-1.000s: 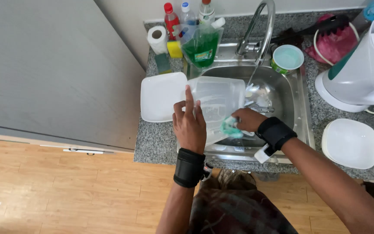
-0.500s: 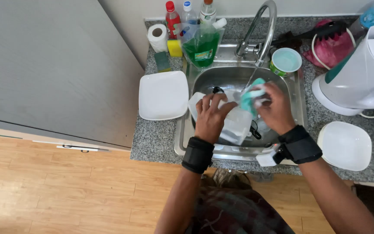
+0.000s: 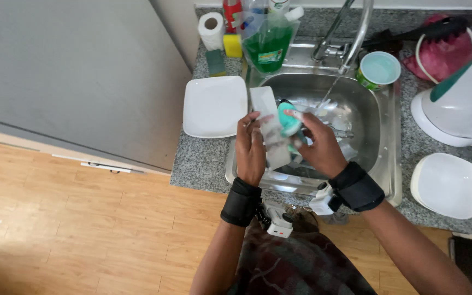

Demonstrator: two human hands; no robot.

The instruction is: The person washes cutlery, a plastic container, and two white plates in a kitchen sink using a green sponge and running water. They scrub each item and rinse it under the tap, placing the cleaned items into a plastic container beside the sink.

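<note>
Left hand (image 3: 251, 147) grips one clear container (image 3: 271, 134), right hand (image 3: 318, 145) pinches one teal sponge (image 3: 289, 119); two white plates (image 3: 215, 106) flank the sink (image 3: 381, 131).

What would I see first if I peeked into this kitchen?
Two hands over the steel sink: the left hand holds a clear plastic container, and the right hand presses a teal sponge against it. Behind the sink stands a pouch of green dish soap, and a white square plate lies on the counter to the left.
</note>
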